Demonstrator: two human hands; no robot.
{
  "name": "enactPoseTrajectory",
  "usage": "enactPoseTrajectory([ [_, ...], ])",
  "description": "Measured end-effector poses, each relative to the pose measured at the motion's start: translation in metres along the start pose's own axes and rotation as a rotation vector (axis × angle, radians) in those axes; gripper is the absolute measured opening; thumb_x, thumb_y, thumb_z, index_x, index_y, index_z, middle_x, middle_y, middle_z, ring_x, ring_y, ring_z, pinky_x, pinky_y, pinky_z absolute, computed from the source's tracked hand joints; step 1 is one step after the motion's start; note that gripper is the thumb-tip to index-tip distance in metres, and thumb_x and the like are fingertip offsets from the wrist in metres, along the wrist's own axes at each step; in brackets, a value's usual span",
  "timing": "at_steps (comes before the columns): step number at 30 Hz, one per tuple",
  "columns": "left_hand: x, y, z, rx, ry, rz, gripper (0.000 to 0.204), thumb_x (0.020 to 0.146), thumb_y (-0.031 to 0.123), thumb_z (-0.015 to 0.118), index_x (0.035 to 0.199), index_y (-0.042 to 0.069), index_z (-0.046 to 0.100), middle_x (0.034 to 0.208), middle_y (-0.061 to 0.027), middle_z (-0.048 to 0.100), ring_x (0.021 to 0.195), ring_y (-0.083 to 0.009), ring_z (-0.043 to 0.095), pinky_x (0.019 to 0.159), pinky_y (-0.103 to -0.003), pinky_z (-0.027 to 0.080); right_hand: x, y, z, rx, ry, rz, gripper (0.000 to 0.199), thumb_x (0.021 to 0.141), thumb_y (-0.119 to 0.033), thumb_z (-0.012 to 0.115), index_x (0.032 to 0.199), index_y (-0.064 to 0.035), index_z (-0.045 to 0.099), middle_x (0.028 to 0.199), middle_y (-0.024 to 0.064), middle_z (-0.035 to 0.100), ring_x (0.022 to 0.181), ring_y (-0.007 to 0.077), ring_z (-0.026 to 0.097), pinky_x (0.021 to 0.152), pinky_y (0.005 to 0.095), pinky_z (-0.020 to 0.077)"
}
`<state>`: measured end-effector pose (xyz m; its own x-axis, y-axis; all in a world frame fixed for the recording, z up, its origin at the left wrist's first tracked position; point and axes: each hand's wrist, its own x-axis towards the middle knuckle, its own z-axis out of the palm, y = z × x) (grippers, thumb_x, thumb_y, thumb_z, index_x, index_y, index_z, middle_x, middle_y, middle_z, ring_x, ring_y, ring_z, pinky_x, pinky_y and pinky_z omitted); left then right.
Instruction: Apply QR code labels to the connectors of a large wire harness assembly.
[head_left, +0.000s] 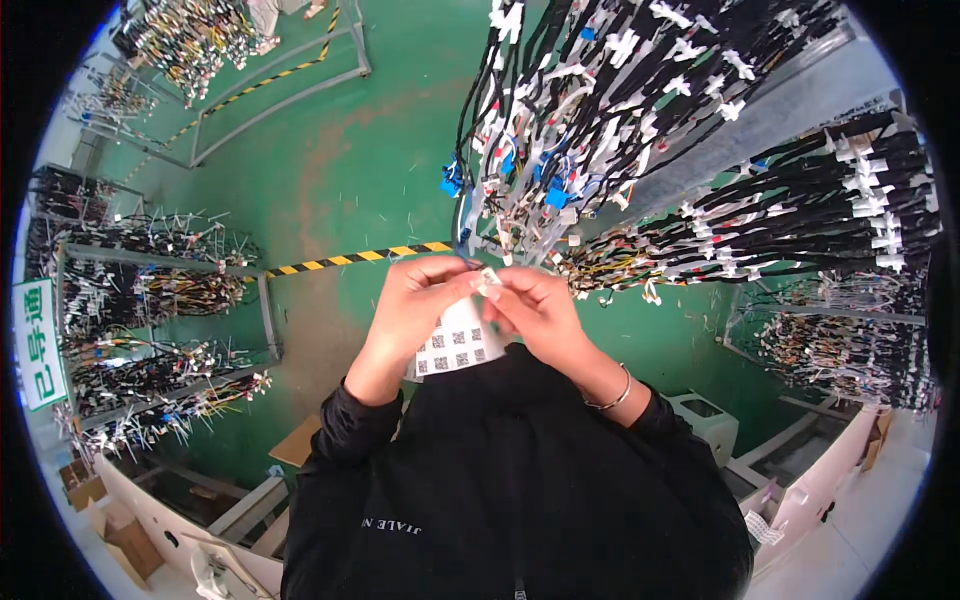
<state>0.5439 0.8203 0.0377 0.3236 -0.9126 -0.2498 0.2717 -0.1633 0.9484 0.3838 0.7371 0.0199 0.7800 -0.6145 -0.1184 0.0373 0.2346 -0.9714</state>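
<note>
Left hand (415,305): I see it clenched on the label sheet's upper left corner, fingertips pinching.
Label sheet (458,345): white paper with square code stickers, held at chest height between both hands; I judge it light, floppy, easily creased, best gripped by its edges.
Right hand (540,310): pinching a small white sticker (490,280) at the sheet's top.
Wire harnesses (620,90): hung bundles, just beyond.
</note>
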Motion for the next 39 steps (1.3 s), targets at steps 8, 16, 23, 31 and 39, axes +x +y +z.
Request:
enactPoseTrajectory([
  [8, 0.029, -0.017, -0.022, 0.189, 0.094, 0.056, 0.012, 0.086, 0.008, 0.070, 0.095, 0.000, 0.071, 0.064, 0.0072, 0.054, 0.057, 0.0007, 0.042, 0.049, -0.019, 0.030, -0.004, 0.014, -0.015, -0.140, 0.104, 0.104, 0.030, 0.095, -0.025, 0.061, 0.081, 0.0005, 0.069, 0.064, 0.0011, 0.062, 0.057, 0.0051, 0.056, 0.051, 0.0217, 0.0417],
  [16, 0.041, -0.013, -0.020, 0.679, 0.217, 0.178, 0.026, 0.083, 0.013, 0.071, 0.106, 0.003, 0.067, 0.056, -0.0005, 0.052, 0.048, -0.0078, 0.046, 0.047, -0.027, 0.035, -0.025, 0.024, -0.083, -0.022, 0.543, -0.124, 0.031, 0.102, -0.020, 0.044, 0.091, -0.0025, 0.068, 0.057, -0.0026, 0.048, 0.051, 0.0048, 0.039, 0.049, 0.0207, 0.0290],
  [23, 0.030, 0.000, 0.042, 0.932, 0.229, 0.385, 0.030, 0.087, 0.022, 0.064, 0.115, 0.012, 0.064, 0.065, -0.0142, 0.063, 0.060, -0.0315, 0.064, 0.056, -0.041, 0.048, -0.030, 0.018, -0.101, -0.019, 0.553, -0.269, 0.021, 0.096, 0.000, 0.047, 0.106, -0.0018, 0.065, 0.086, 0.0030, 0.063, 0.059, 0.0048, 0.048, 0.055, 0.0199, 0.0400],
  [31, 0.086, 0.026, 0.076, 0.833, 0.212, 0.429, 0.043, 0.091, 0.013, 0.051, 0.134, 0.008, 0.049, 0.064, -0.0244, 0.059, 0.064, -0.0429, 0.061, 0.060, -0.052, 0.047, -0.031, 0.024, -0.087, -0.029, 0.452, -0.214, 0.019, 0.094, 0.003, 0.050, 0.105, 0.0013, 0.065, 0.089, 0.0054, 0.065, 0.063, 0.0079, 0.051, 0.059, 0.0203, 0.0409],
  [39, 0.069, 0.036, 0.051, 0.728, 0.346, 0.403, 0.050, 0.088, 0.009, 0.055, 0.137, 0.013, 0.047, 0.060, -0.0185, 0.056, 0.058, -0.0393, 0.060, 0.058, -0.047, 0.046, -0.035, 0.029, -0.088, -0.066, 0.466, -0.122, 0.018, 0.093, 0.003, 0.050, 0.102, 0.0011, 0.066, 0.088, 0.0056, 0.066, 0.062, 0.0076, 0.052, 0.060, 0.0200, 0.0413],
])
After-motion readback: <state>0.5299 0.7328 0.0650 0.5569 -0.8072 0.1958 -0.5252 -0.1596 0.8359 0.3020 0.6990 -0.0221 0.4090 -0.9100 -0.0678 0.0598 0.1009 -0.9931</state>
